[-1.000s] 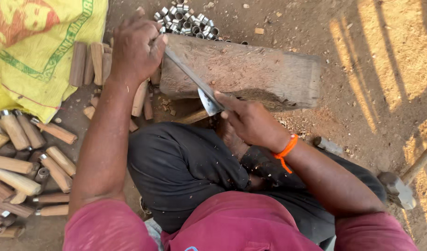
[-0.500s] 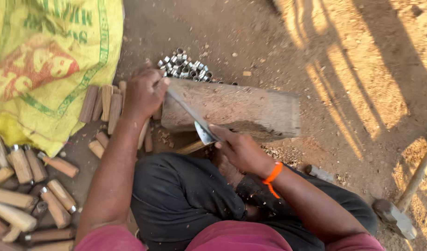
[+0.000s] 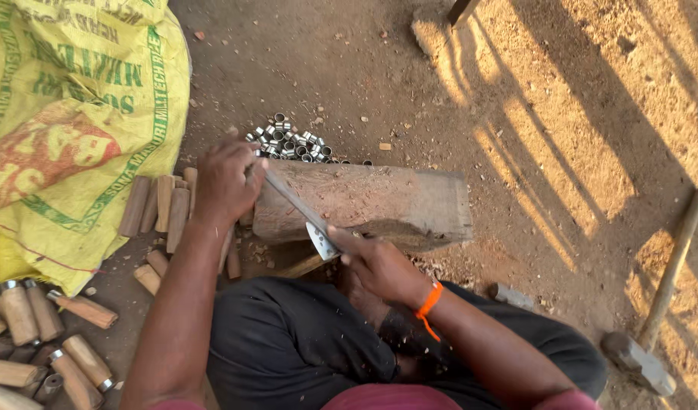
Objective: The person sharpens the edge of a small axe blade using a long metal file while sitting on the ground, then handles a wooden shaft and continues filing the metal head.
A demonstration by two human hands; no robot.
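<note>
this is an open-air woodworking spot set on bare dirt ground (image 3: 562,99), lit by sun and crossed by long shadows. a rough wooden block (image 3: 379,201) lies on the ground as a work surface, with wood chips scattered around it. piles of turned wooden handles (image 3: 163,203), some fitted with metal collars, lie beside a heap of small metal rings (image 3: 292,144). a yellow woven sack (image 3: 68,121) and a hammer (image 3: 653,319) lie on the ground nearby.
</note>
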